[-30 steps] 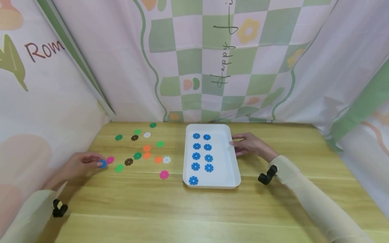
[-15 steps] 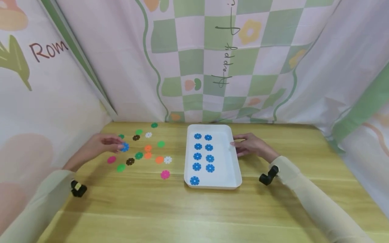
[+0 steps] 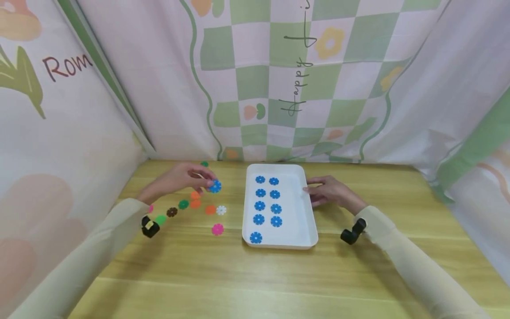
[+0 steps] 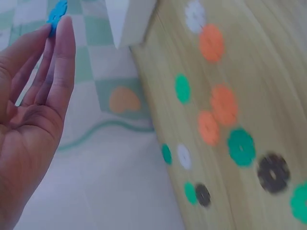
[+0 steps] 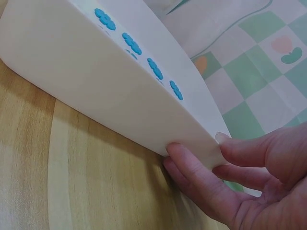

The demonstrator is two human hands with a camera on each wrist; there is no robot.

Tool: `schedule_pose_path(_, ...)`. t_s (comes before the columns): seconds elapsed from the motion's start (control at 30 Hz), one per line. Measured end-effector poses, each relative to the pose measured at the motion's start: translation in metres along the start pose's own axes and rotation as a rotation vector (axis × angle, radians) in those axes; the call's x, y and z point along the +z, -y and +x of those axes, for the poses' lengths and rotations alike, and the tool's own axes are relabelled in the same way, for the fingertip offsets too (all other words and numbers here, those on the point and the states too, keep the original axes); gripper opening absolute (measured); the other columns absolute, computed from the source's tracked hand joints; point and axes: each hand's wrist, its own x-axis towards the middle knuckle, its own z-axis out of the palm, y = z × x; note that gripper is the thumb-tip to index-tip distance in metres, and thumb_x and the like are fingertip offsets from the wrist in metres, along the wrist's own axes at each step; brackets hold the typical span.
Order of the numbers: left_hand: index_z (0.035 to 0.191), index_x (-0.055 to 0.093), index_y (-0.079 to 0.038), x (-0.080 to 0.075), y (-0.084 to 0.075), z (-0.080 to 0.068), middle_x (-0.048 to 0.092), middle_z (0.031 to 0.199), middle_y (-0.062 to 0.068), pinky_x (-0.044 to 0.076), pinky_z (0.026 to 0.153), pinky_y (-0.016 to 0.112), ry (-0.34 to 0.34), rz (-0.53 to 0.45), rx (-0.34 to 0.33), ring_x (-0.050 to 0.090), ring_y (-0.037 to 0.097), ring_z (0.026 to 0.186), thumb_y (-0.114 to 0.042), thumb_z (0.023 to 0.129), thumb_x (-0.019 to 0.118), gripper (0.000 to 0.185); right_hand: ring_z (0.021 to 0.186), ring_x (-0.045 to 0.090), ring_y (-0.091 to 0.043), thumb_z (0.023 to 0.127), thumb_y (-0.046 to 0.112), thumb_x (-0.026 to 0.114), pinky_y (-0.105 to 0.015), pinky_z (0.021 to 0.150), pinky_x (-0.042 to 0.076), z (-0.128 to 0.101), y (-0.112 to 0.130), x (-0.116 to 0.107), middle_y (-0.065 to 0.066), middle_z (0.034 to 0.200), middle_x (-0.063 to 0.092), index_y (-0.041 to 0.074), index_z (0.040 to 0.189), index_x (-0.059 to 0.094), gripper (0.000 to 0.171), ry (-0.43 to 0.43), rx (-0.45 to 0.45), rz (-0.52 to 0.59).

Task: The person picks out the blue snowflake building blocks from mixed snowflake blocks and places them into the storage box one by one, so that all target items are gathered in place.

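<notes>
My left hand (image 3: 209,183) hovers above the table, left of a white tray (image 3: 295,199), and pinches a blue flower disc (image 3: 215,186) at its fingertips. In the left wrist view the blue flower disc (image 4: 57,12) shows beyond my fingers (image 4: 62,52), close to the tray's corner (image 4: 129,19). Several blue flower discs (image 3: 267,200) lie in two columns inside the tray. My right hand (image 3: 312,192) holds the tray's right rim. In the right wrist view my right hand (image 5: 201,167) has its thumb over the edge and its fingers against the tray's outer wall (image 5: 96,81).
Loose flower discs lie on the wooden table left of the tray: orange (image 3: 195,204), green (image 3: 183,204), brown (image 3: 172,212), white (image 3: 221,210), pink (image 3: 217,229). Patterned curtains close off the back and both sides. Bare wood stretches along the front.
My left hand picked up the blue flower disc at the far left and carried it to the right, toward the tray. My right hand stayed on the tray's rim.
</notes>
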Motion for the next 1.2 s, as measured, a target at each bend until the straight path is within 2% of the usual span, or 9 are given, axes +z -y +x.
schedule_pose_path(0.13, 0.125, 0.073, -0.005, 0.015, -0.011, 0.016, 0.078, 0.112, 0.010, 0.065, 0.082, 0.042, 0.050, 0.002, 0.009, 0.077, 0.025, 0.090, -0.022, 0.100, 0.074, 0.030, 0.087, 0.078, -0.021, 0.106, 0.010, 0.061, -0.039, 0.082, 0.065, 0.000, -0.001, -0.001, -0.035, 0.127, 0.067, -0.013, 0.158, 0.026, 0.067, -0.001, 0.001, -0.003)
schedule_pose_path(0.33, 0.120, 0.075, -0.006, 0.047, -0.017, 0.043, 0.079, 0.111, 0.008, 0.059, 0.088, 0.063, 0.142, -0.010, 0.074, 0.075, 0.041, 0.100, -0.017, 0.099, 0.074, 0.023, 0.086, 0.078, -0.019, 0.107, 0.011, 0.061, -0.039, 0.082, 0.065, -0.001, -0.002, -0.005, -0.035, 0.128, 0.067, -0.013, 0.158, 0.025, 0.068, 0.003, 0.001, -0.011)
schedule_pose_path(0.4, 0.118, 0.076, -0.007, 0.061, -0.019, 0.053, 0.079, 0.110, 0.008, 0.058, 0.088, 0.066, 0.172, -0.011, 0.088, 0.073, 0.046, 0.100, -0.017, 0.099, 0.074, 0.021, 0.086, 0.078, -0.019, 0.107, 0.011, 0.061, -0.038, 0.082, 0.065, -0.001, -0.002, -0.006, -0.034, 0.128, 0.067, -0.013, 0.158, 0.025, 0.067, -0.001, 0.003, -0.006)
schedule_pose_path(0.47, 0.115, 0.076, -0.004, 0.075, -0.020, 0.062, 0.079, 0.108, 0.010, 0.059, 0.087, 0.066, 0.208, -0.013, 0.102, 0.074, 0.044, 0.097, -0.014, 0.098, 0.075, 0.020, 0.087, 0.078, -0.019, 0.107, 0.011, 0.061, -0.038, 0.082, 0.065, -0.001, -0.003, -0.006, -0.033, 0.127, 0.068, -0.013, 0.158, 0.026, 0.067, -0.003, 0.006, 0.003)
schedule_pose_path(0.57, 0.112, 0.077, -0.002, 0.098, -0.024, 0.074, 0.079, 0.105, 0.011, 0.063, 0.080, 0.057, 0.269, 0.020, 0.122, 0.076, 0.033, 0.089, -0.011, 0.097, 0.076, 0.018, 0.088, 0.078, -0.019, 0.106, 0.011, 0.062, -0.039, 0.084, 0.065, -0.001, -0.003, -0.006, -0.030, 0.123, 0.071, -0.013, 0.159, 0.025, 0.068, -0.004, 0.011, 0.017)
schedule_pose_path(0.7, 0.108, 0.079, -0.004, 0.126, -0.030, 0.084, 0.077, 0.098, 0.002, 0.065, 0.070, 0.037, 0.349, 0.104, 0.129, 0.074, 0.017, 0.081, -0.008, 0.096, 0.076, 0.013, 0.087, 0.078, -0.020, 0.106, 0.011, 0.062, -0.038, 0.084, 0.065, -0.002, -0.003, -0.006, -0.026, 0.118, 0.073, -0.013, 0.159, 0.026, 0.068, -0.005, 0.008, 0.022)
schedule_pose_path(0.87, 0.101, 0.080, -0.005, 0.155, -0.035, 0.090, 0.076, 0.091, 0.000, 0.064, 0.067, 0.030, 0.418, 0.175, 0.122, 0.072, 0.015, 0.077, -0.004, 0.097, 0.074, 0.007, 0.085, 0.078, -0.020, 0.106, 0.011, 0.062, -0.039, 0.083, 0.065, -0.005, -0.001, -0.005, -0.028, 0.117, 0.073, -0.013, 0.159, 0.024, 0.069, 0.004, 0.000, 0.032)
schedule_pose_path(1.07, 0.095, 0.079, -0.007, 0.174, -0.031, 0.090, 0.074, 0.084, 0.000, 0.063, 0.063, 0.027, 0.432, 0.231, 0.128, 0.071, 0.016, 0.070, -0.001, 0.095, 0.074, 0.008, 0.088, 0.078, -0.022, 0.106, 0.010, 0.063, -0.041, 0.085, 0.065, -0.007, 0.001, 0.000, -0.033, 0.123, 0.070, -0.012, 0.159, 0.025, 0.069, 0.011, 0.007, 0.035)
schedule_pose_path(1.2, 0.094, 0.079, -0.010, 0.176, -0.030, 0.088, 0.073, 0.083, -0.005, 0.061, 0.061, 0.024, 0.408, 0.268, 0.130, 0.068, 0.011, 0.067, -0.005, 0.095, 0.076, 0.007, 0.088, 0.077, -0.022, 0.106, 0.010, 0.062, -0.041, 0.085, 0.065, -0.007, 0.002, 0.000, -0.034, 0.125, 0.068, -0.012, 0.159, 0.026, 0.067, 0.005, 0.010, 0.021)
